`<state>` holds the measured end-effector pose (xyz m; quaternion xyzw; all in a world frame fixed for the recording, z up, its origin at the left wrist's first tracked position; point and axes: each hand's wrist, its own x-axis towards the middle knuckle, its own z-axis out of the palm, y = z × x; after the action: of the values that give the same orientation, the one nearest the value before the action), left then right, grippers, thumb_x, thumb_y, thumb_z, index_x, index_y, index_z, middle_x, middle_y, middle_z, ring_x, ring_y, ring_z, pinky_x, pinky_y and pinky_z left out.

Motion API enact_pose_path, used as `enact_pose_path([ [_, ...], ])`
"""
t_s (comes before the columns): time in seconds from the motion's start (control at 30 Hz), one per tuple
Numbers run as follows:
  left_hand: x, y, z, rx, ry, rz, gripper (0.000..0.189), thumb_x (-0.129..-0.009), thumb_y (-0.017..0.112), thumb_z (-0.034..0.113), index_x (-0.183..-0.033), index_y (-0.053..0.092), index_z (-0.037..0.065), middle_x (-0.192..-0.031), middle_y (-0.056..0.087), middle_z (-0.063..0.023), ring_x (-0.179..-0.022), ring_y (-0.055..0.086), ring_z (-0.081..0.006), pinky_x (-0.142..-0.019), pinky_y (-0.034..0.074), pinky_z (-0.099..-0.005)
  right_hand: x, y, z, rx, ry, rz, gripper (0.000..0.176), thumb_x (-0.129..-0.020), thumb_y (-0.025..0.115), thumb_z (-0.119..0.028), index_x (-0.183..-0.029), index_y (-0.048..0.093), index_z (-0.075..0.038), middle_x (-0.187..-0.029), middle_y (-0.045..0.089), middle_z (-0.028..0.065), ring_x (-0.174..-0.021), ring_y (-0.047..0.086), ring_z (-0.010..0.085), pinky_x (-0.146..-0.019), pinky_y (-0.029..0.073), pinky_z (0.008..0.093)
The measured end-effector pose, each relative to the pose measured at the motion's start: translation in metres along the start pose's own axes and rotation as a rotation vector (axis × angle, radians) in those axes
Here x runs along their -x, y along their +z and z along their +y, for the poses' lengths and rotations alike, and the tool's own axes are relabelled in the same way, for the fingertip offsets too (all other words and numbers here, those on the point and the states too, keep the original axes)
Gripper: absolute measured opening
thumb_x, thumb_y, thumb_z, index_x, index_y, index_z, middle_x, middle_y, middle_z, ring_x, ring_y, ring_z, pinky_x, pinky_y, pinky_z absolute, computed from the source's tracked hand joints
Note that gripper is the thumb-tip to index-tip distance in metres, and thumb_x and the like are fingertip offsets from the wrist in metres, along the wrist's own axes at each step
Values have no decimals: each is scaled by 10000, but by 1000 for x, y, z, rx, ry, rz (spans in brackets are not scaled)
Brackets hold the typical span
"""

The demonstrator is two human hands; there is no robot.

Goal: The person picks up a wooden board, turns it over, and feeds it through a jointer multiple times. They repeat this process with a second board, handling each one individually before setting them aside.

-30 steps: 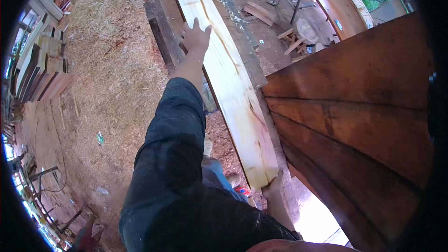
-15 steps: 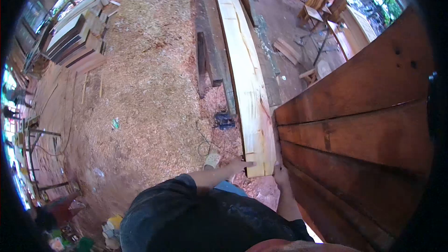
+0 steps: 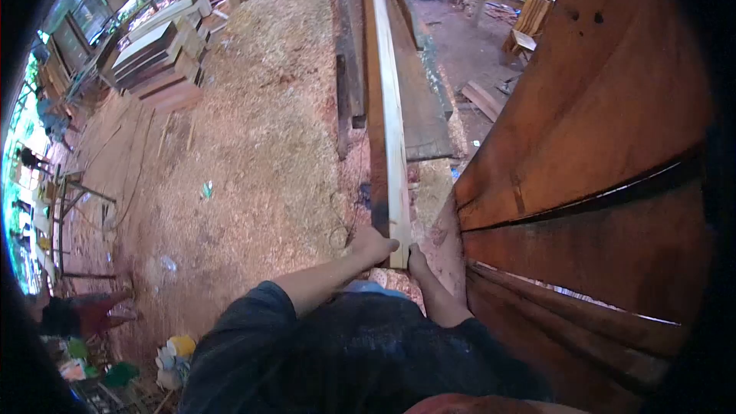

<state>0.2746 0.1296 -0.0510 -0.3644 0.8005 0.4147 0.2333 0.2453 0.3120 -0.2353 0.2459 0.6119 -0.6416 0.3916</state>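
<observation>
A long wooden plank (image 3: 395,153) runs away from me, turned up on its narrow side, with a pale face and a darker brown face showing. Its near end is between my hands. My left hand (image 3: 373,246) is closed on the left of that end, thumb over the top. On the right of the end, my right hand (image 3: 418,262) grips it, its fingers partly hidden. Farther off, the plank lies along a worn wooden workbench (image 3: 422,119).
Large reddish-brown boards (image 3: 583,138) stand close on my right. Wood shavings (image 3: 261,138) cover the floor to the left. Thick timber pieces (image 3: 157,61) are stacked at the far left. A dark tool (image 3: 365,195) sits low beside the plank, partly hidden. A wooden chair (image 3: 529,27) stands beyond the bench.
The plank has rolled from lying flat, wide pale face up, onto its narrow side. Both hands have moved closer together around its end. My view has shifted slightly.
</observation>
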Motion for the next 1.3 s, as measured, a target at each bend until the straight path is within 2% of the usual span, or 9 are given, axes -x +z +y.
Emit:
enact_pose_path([
  [0.13, 18, 18, 21, -184, 129, 52, 888, -741, 858, 540, -1290, 564, -94, -1158, 721, -294, -1089, 730, -426, -931, 592, -509, -24, -25, 10, -168, 185, -653, 460, -1044, 432, -488, -1088, 682, -104, -930, 719, 107, -692, 668, 262, -556, 523, 400],
  [0.53, -3, 39, -6, 66, 457, 2, 1143, -813, 762, 702, -1496, 357, -120, -1246, 671, -324, -1024, 737, -415, -907, 594, -504, -10, -145, -5, 827, 94, -149, 414, -1052, 548, -524, -1203, 682, -162, -1017, 774, 69, -786, 690, 184, -670, 543, 366],
  [0.6, -53, 36, -65, 635, 292, -489, 1009, -940, 630, 703, -1603, 331, 4, -1414, 636, -222, -1149, 717, -345, -898, 618, -450, 4, -185, 2, 703, 141, -141, 375, -1045, 582, -491, -1206, 685, -168, -1060, 781, 69, -826, 712, 196, -689, 552, 384],
  [0.67, -64, 9, -121, 776, -32, -464, 770, -1023, 535, 652, -1545, 493, 88, -1498, 581, -135, -1145, 711, -312, -872, 623, -445, 7, -219, 36, 706, 175, -19, 319, -1029, 611, -466, -1217, 683, -219, -1120, 786, 74, -883, 733, 198, -689, 553, 404],
  [0.77, -36, -12, -222, -294, 57, 219, 690, -923, 638, 601, -1309, 705, 33, -1322, 687, -255, -1213, 669, -429, -1058, 529, -464, 51, -265, 57, 200, 91, -282, 316, -1014, 637, -460, -1221, 673, -225, -1099, 793, 74, -852, 741, 209, -657, 542, 408],
  [0.93, -19, -32, -364, -859, -68, -365, 624, -960, 591, 581, -1222, 755, 39, -1309, 699, -239, -1210, 675, -401, -1043, 531, -500, 45, -263, 124, 146, 252, -123, 315, -980, 637, -350, -1133, 666, -78, -1046, 794, 156, -713, 708, 232, -617, 520, 387],
  [1.07, -7, -30, -366, -900, 191, -276, 512, -1056, 476, 499, -1236, 741, 100, -1233, 727, -206, -1177, 675, -406, -1004, 531, -520, 14, -239, 187, 336, 255, -47, 264, -962, 670, -304, -1034, 685, -51, -810, 723, 68, -618, 623, 194, -586, 504, 352],
  [1.17, -27, -18, -341, -793, 492, -84, 493, -1040, 508, 521, -1187, 746, 115, -1091, 770, -182, -1084, 700, -413, -963, 548, -514, 31, -207, 108, 1082, -389, -485, 212, -985, 662, -271, -1007, 697, -63, -801, 688, 52, -638, 644, 203, -561, 504, 362],
  [1.3, -20, 6, -209, -369, 84, -105, 713, -914, 650, 538, -1399, 649, 16, -1481, 602, -223, -1356, 589, -363, -1102, 503, -436, -1, -181, 80, 880, -223, -372, 324, -1009, 573, -322, -1157, 691, -58, -1005, 777, 196, -816, 756, 328, -693, 578, 448],
])
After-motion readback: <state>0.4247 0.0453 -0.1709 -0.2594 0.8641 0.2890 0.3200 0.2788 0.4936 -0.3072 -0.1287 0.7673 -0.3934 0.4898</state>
